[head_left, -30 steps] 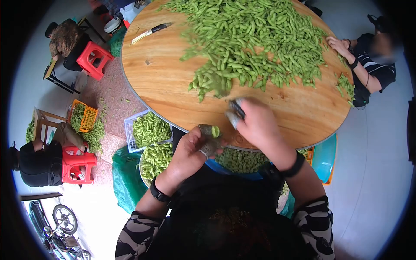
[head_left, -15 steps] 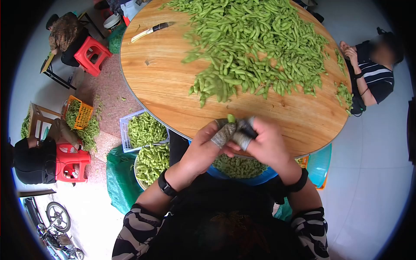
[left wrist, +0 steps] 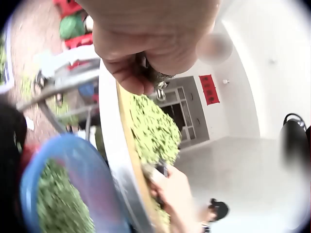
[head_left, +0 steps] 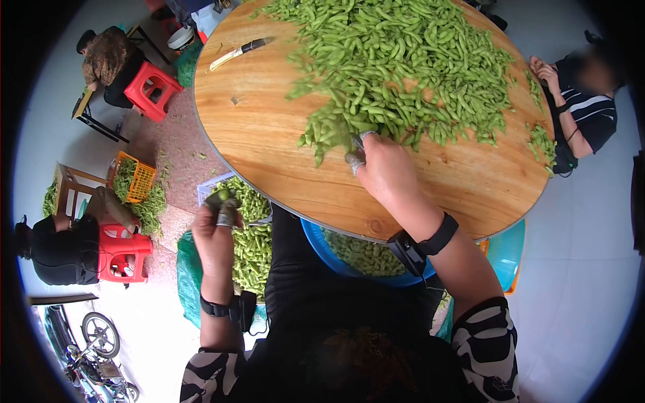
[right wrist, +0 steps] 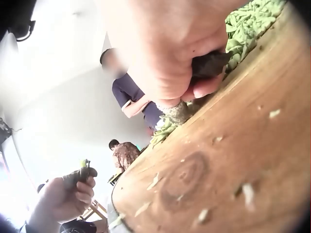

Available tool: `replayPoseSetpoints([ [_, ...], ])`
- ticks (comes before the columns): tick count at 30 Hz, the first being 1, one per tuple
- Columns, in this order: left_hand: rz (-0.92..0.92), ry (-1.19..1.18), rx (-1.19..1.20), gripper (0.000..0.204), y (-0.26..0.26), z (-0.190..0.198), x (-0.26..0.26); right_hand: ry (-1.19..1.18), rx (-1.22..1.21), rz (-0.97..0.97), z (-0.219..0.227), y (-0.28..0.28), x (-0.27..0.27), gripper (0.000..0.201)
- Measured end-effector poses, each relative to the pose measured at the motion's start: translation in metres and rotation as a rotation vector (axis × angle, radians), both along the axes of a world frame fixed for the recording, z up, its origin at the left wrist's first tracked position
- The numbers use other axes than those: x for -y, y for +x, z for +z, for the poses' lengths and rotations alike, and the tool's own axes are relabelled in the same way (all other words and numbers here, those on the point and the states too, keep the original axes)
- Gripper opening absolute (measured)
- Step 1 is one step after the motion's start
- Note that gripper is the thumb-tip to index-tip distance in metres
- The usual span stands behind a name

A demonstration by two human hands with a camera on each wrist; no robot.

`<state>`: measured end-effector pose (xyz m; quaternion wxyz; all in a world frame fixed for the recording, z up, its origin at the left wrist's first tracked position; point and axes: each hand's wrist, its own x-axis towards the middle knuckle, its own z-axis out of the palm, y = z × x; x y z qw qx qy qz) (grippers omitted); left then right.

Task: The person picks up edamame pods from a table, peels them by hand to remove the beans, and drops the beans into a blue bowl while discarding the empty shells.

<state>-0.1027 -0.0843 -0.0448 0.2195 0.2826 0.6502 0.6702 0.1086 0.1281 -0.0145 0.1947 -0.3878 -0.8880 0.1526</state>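
My left hand (head_left: pixel 213 238) is raised over the tubs of pods left of the table. Grey wrapping covers its thumb and a fingertip, which pinch a green soybean pod (right wrist: pixel 84 164). My right hand (head_left: pixel 388 168) reaches over the wooden round table (head_left: pixel 255 134) to the near edge of the pod heap (head_left: pixel 396 67). Its fingers curl round a small black tool (right wrist: pixel 209 65); the exact kind I cannot tell. One of its fingertips (right wrist: pixel 175 112) has grey wrapping and lies right at the pods.
A knife (head_left: pixel 240 54) lies on the table's far left. Below the near edge sits a blue basin (head_left: pixel 316 245) of smaller green pieces. Loose pods (head_left: pixel 252 245) fill containers left of my legs. A person (head_left: pixel 581 101) sits at the right; others sit at the left.
The hands met above the table's near edge half a second ago. Since then my left hand has swung left over the pod tubs, and my right hand has gone forward to the heap.
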Motion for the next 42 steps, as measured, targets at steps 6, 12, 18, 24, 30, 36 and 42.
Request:
replayPoseSetpoints([
  [6, 0.236, -0.827, -0.983, 0.046, -0.041, -0.024, 0.02, -0.023, -0.05, -0.056, -0.014, 0.02, -0.003, 0.022],
  [12, -0.023, -0.236, -1.112, 0.038, 0.038, 0.018, -0.035, -0.8, -0.486, -0.129, -0.014, 0.055, -0.01, 0.02],
  [18, -0.553, 0.047, -1.164, 0.024, 0.109, 0.024, -0.108, -1.123, -0.943, -0.218, 0.003, 0.076, 0.003, 0.018],
  [24, -0.687, -0.06, -1.317, 0.02, 0.107, 0.022, -0.127, -1.047, -0.884, -0.193, 0.006, 0.099, 0.023, 0.015],
  [30, -0.317, -0.593, -1.405, 0.019, 0.045, 0.026, -0.035, -1.001, -0.72, -0.193, 0.014, 0.116, 0.052, 0.016],
  [36, -0.035, -0.516, -1.477, 0.025, 0.034, 0.062, -0.018, -1.068, -0.521, -0.038, 0.024, 0.107, 0.063, 0.023],
  [42, -0.838, -0.029, -1.003, 0.042, 0.109, 0.064, -0.046, -1.019, -0.56, 0.173, 0.032, 0.109, 0.077, 0.028],
])
